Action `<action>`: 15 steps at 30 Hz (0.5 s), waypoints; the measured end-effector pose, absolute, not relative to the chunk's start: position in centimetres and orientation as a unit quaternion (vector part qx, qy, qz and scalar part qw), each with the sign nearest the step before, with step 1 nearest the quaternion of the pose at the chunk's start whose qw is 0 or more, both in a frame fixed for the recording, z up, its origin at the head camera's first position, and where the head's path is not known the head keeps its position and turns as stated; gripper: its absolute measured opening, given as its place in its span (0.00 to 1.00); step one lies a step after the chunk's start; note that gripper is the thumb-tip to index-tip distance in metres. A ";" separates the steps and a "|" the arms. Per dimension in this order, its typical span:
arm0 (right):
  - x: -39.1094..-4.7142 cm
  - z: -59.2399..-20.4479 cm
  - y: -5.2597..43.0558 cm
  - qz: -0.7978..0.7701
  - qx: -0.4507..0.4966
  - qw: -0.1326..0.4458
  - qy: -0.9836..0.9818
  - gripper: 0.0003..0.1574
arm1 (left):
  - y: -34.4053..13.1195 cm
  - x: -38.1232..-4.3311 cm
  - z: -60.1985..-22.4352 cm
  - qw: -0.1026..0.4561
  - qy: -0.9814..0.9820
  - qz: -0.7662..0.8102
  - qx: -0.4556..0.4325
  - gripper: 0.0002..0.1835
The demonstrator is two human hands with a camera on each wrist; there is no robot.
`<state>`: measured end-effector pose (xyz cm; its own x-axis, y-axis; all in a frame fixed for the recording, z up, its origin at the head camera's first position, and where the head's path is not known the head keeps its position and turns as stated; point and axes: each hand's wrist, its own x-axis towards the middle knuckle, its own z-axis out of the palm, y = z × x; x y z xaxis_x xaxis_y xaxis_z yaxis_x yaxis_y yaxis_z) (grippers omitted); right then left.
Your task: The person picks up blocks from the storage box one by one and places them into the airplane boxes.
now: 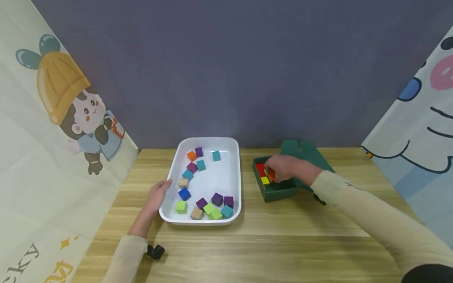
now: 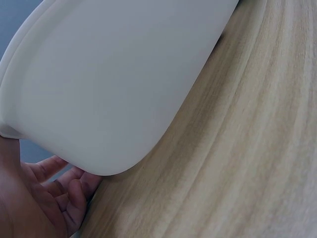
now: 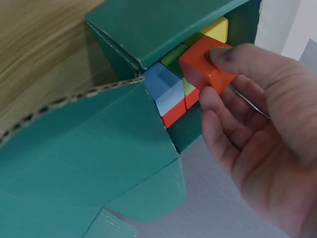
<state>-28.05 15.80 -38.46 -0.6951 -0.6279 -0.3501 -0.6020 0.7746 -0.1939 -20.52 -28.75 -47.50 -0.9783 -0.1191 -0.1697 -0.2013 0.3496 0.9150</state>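
Observation:
My right hand pinches an orange cube between thumb and fingers, inside the mouth of the green cardboard box. In the right wrist view, blue, yellow, green and red blocks sit in the box around and below that cube. On the left, my left hand grips the rim of the white tray, thumb at the edge and fingers against its underside in the left wrist view. Several purple, teal, lime, blue, wooden and orange cubes lie scattered in the tray.
The box's lid hangs open to the right with its flaps spread. Box and tray stand apart on a wood-grain table. A dark grey wall rises behind them, and printed cloths flank both sides.

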 end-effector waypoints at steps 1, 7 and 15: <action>-28.1 -38.6 15.8 -0.031 -0.333 0.203 0.920 0.15 | -28.7 -20.5 -47.5 0.036 0.820 0.563 -0.098 0.34; -28.2 -39.1 15.6 -0.034 -0.330 0.207 0.920 0.14 | -28.7 -20.5 -47.6 0.039 0.819 0.564 -0.101 0.36; -28.8 -39.7 15.7 -0.026 -0.331 0.213 0.919 0.12 | -28.7 -20.5 -47.5 0.044 0.816 0.568 -0.100 0.36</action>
